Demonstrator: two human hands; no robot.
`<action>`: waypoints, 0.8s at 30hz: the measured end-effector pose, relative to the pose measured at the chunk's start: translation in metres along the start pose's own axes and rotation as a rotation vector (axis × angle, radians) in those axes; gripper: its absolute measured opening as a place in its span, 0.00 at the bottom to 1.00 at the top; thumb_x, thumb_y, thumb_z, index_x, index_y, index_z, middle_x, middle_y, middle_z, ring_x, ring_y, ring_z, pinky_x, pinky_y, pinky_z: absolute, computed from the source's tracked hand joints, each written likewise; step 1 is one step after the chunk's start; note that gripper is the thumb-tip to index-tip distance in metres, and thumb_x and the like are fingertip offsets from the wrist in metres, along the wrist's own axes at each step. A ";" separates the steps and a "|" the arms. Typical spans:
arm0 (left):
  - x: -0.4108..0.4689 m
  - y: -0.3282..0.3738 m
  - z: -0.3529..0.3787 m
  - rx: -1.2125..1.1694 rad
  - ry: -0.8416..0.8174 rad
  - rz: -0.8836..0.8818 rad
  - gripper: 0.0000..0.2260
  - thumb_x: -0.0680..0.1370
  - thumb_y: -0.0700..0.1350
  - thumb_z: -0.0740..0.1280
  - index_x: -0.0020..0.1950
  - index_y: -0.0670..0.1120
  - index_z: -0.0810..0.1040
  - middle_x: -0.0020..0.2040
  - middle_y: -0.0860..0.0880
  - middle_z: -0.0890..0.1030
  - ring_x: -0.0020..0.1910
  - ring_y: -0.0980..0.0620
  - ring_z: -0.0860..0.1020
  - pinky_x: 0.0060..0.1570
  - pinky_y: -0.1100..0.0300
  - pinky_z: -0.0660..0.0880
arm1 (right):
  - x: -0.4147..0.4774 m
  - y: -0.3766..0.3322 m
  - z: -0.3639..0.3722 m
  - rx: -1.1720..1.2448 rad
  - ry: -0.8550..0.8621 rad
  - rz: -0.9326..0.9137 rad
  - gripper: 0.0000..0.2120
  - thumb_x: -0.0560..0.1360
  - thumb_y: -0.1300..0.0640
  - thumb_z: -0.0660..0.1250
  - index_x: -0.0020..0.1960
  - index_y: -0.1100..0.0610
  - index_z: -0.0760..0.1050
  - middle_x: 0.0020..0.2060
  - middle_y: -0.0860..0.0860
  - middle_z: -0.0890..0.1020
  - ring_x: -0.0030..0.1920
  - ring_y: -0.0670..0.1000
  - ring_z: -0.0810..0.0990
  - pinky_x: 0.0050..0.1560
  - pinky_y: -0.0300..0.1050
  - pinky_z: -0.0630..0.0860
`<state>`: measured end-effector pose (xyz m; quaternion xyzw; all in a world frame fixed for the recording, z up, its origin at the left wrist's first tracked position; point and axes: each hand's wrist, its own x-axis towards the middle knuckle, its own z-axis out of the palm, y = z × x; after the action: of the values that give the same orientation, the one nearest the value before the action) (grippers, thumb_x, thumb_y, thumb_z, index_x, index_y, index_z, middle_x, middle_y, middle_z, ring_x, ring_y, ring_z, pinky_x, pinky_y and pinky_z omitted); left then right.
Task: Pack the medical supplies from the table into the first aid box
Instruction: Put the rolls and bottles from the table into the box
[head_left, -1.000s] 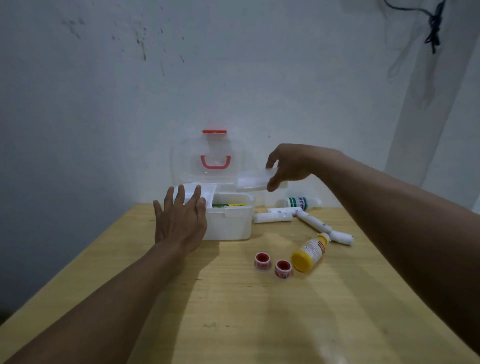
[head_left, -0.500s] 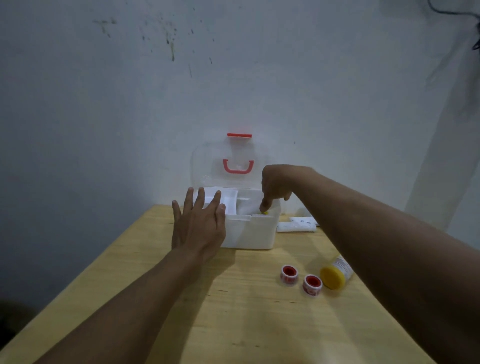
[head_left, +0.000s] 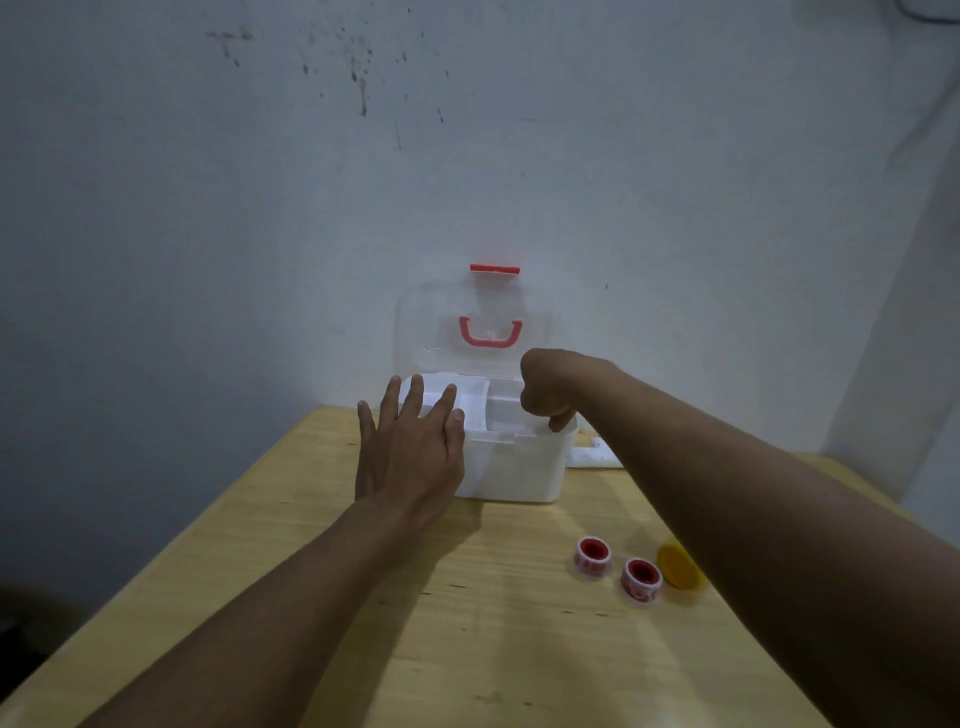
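Observation:
The white first aid box (head_left: 514, 475) stands at the table's far edge, its clear lid (head_left: 431, 332) with a red handle raised against the wall. A white inner tray (head_left: 498, 402) sits in the box's top. My left hand (head_left: 410, 457) lies flat with spread fingers against the box's left front corner. My right hand (head_left: 545, 395) is curled over the right side, one finger down on the front rim. Two tape rolls with red cores (head_left: 592, 556) (head_left: 641, 579) and a yellow-capped bottle (head_left: 678, 566) lie on the table, the bottle mostly hidden by my right forearm.
A white bandage roll (head_left: 589, 457) shows just right of the box, partly behind my arm. The wooden table (head_left: 363, 597) ends at the wall behind the box and drops off on the left.
My right hand brought the white tray from the right and lowered it into the box. The left hand stayed against the box. The view has shifted, so the items appear further right.

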<state>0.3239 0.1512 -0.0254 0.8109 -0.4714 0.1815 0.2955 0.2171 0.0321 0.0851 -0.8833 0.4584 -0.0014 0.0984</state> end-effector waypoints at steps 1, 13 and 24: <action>0.000 0.000 0.000 -0.004 -0.002 -0.001 0.30 0.78 0.61 0.39 0.76 0.57 0.65 0.79 0.48 0.60 0.79 0.47 0.51 0.75 0.39 0.44 | 0.001 -0.002 0.002 0.002 -0.003 0.005 0.18 0.76 0.67 0.67 0.65 0.63 0.69 0.51 0.58 0.76 0.46 0.57 0.84 0.48 0.49 0.84; -0.003 0.001 -0.001 -0.032 -0.001 -0.008 0.28 0.79 0.60 0.42 0.74 0.57 0.67 0.78 0.48 0.62 0.78 0.47 0.53 0.75 0.39 0.46 | -0.011 -0.011 0.007 0.007 -0.028 0.044 0.18 0.80 0.63 0.63 0.69 0.64 0.71 0.62 0.59 0.77 0.63 0.56 0.78 0.65 0.49 0.74; -0.002 0.000 0.000 -0.033 0.004 -0.005 0.26 0.80 0.58 0.44 0.73 0.56 0.69 0.76 0.48 0.65 0.77 0.47 0.56 0.75 0.39 0.49 | 0.000 -0.005 0.014 0.118 -0.044 0.097 0.10 0.80 0.64 0.59 0.41 0.62 0.72 0.42 0.56 0.79 0.37 0.52 0.76 0.51 0.44 0.76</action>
<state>0.3231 0.1529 -0.0262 0.8068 -0.4716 0.1744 0.3102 0.2224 0.0379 0.0719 -0.8525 0.4975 -0.0041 0.1602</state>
